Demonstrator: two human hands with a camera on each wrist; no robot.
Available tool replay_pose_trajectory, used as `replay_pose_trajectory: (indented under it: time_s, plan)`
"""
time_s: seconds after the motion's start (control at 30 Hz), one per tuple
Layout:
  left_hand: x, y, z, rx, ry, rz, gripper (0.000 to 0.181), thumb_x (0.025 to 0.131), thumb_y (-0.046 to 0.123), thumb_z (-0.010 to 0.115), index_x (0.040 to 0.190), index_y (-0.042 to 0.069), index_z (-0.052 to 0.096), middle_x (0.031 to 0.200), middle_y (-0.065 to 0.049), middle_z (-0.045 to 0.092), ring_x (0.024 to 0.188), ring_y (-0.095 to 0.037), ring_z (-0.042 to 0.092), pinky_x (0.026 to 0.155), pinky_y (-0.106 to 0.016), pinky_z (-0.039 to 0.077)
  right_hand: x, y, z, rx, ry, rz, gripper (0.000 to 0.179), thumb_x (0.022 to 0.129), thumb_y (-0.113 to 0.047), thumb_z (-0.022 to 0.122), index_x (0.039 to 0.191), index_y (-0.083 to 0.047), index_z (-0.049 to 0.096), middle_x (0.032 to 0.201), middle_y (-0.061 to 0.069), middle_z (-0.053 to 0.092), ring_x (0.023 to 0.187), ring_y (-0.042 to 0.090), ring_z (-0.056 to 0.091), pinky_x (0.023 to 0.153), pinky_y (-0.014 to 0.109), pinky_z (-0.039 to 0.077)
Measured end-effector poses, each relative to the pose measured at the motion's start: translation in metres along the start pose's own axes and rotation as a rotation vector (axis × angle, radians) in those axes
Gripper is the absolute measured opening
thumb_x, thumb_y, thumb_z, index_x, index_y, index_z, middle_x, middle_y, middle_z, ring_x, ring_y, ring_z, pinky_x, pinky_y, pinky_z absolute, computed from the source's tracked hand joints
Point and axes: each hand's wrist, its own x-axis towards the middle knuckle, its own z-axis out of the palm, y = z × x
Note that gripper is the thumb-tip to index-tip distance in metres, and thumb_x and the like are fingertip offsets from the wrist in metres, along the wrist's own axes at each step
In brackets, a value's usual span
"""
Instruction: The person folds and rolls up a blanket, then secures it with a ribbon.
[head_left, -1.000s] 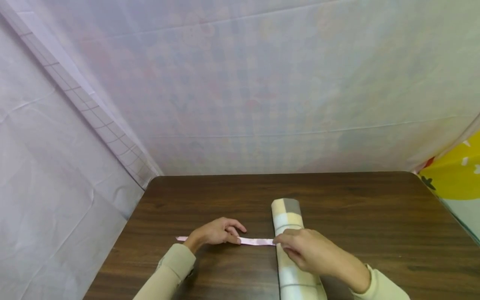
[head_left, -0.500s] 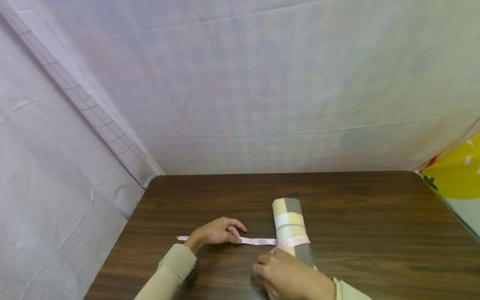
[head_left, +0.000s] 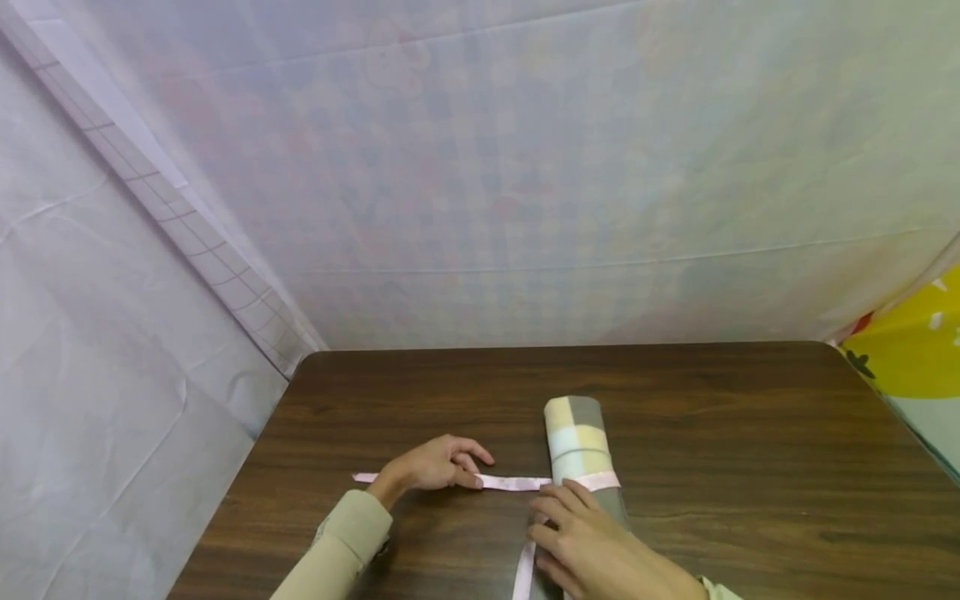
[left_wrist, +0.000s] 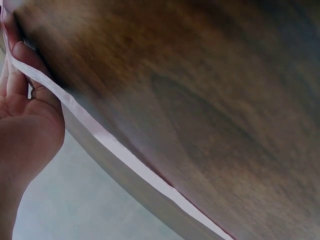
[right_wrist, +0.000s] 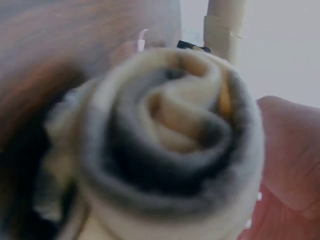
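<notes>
A rolled checked blanket (head_left: 581, 437) in cream, white and grey lies on the dark wooden table, and its coiled end (right_wrist: 170, 130) fills the right wrist view. A pink ribbon (head_left: 517, 483) runs flat to its left side and also crosses over the roll. My left hand (head_left: 431, 462) pinches the flat length left of the blanket; in the left wrist view the ribbon (left_wrist: 115, 145) trails past the palm. My right hand (head_left: 588, 542) rests on the blanket, fingers spread over its left side at the ribbon crossing. Below these fingers a ribbon tail (head_left: 524, 571) hangs down toward me.
The brown table (head_left: 712, 417) ends at a pale curtain (head_left: 525, 208) behind it and a white sheet (head_left: 135, 375) on the left. At the far right hangs a yellow patterned cloth (head_left: 911, 350).
My right hand has brought the ribbon over the blanket toward the left, then moved back up onto the roll, leaving the tail below the fingers. My left hand has stayed still.
</notes>
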Motion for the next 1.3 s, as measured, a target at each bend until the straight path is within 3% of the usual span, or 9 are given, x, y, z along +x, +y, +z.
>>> replay_pose_trajectory:
  time_s: [0.17, 0.37, 0.6, 0.8, 1.0, 1.17, 1.3]
  plan:
    - [0.001, -0.001, 0.0, 0.011, -0.002, -0.007, 0.032, 0.087, 0.009, 0.074, 0.118, 0.008, 0.067, 0.088, -0.003, 0.074, 0.068, -0.005, 0.054, 0.06, -0.019, 0.04, -0.006, -0.002, 0.004, -0.087, -0.042, 0.084, 0.031, 0.078, -0.037, 0.078, 0.1, -0.017, 0.068, 0.121, 0.01, 0.062, 0.115, 0.035, 0.057, 0.092, 0.059, 0.047]
    - [0.0, -0.003, 0.002, 0.021, 0.001, 0.004, 0.032, 0.087, 0.01, 0.075, 0.118, 0.009, 0.068, 0.089, -0.004, 0.075, 0.073, -0.006, 0.058, 0.065, -0.02, 0.042, -0.008, -0.002, 0.008, -0.096, -0.029, 0.061, 0.037, 0.073, -0.03, 0.081, 0.105, -0.015, 0.07, 0.118, 0.01, 0.065, 0.112, 0.03, 0.06, 0.095, 0.055, 0.048]
    - [-0.003, -0.006, -0.001, -0.01, 0.023, 0.011, 0.031, 0.087, 0.007, 0.073, 0.118, 0.007, 0.068, 0.088, -0.006, 0.073, 0.066, -0.008, 0.054, 0.058, -0.022, 0.044, -0.013, -0.001, 0.011, -0.035, -0.044, 0.05, 0.041, 0.072, -0.024, 0.079, 0.11, -0.012, 0.07, 0.117, 0.007, 0.066, 0.112, 0.024, 0.061, 0.099, 0.052, 0.046]
    - [-0.003, -0.001, -0.007, -0.106, 0.026, 0.049, 0.031, 0.09, 0.003, 0.068, 0.121, -0.001, 0.064, 0.09, -0.021, 0.071, 0.071, -0.013, 0.063, 0.064, -0.026, 0.054, -0.013, 0.0, 0.011, -0.003, -0.059, 0.036, 0.04, 0.074, -0.023, 0.077, 0.112, -0.011, 0.07, 0.116, 0.005, 0.067, 0.113, 0.023, 0.062, 0.102, 0.051, 0.045]
    - [-0.001, 0.023, -0.014, -0.215, 0.083, 0.121, 0.034, 0.09, 0.0, 0.067, 0.123, -0.007, 0.06, 0.092, -0.032, 0.067, 0.068, -0.017, 0.064, 0.062, -0.029, 0.054, -0.014, 0.003, 0.01, 0.031, -0.073, 0.038, 0.037, 0.076, -0.023, 0.077, 0.11, -0.011, 0.071, 0.113, 0.003, 0.068, 0.11, 0.022, 0.063, 0.102, 0.052, 0.045]
    - [0.003, 0.055, -0.014, -0.277, 0.078, 0.188, 0.031, 0.09, 0.0, 0.067, 0.121, -0.004, 0.061, 0.088, -0.014, 0.072, 0.074, -0.022, 0.066, 0.07, -0.037, 0.056, -0.015, 0.006, 0.012, 0.04, -0.032, 0.027, 0.035, 0.073, -0.022, 0.078, 0.106, -0.01, 0.071, 0.108, 0.002, 0.069, 0.106, 0.02, 0.064, 0.1, 0.051, 0.046]
    - [0.009, 0.077, -0.009, -0.332, 0.055, 0.214, 0.03, 0.091, 0.001, 0.067, 0.121, -0.004, 0.06, 0.091, -0.008, 0.074, 0.076, -0.019, 0.066, 0.074, -0.033, 0.057, -0.015, 0.008, 0.014, 0.034, 0.002, 0.009, 0.032, 0.072, -0.021, 0.078, 0.102, -0.011, 0.072, 0.104, 0.0, 0.069, 0.104, 0.02, 0.064, 0.099, 0.051, 0.047]
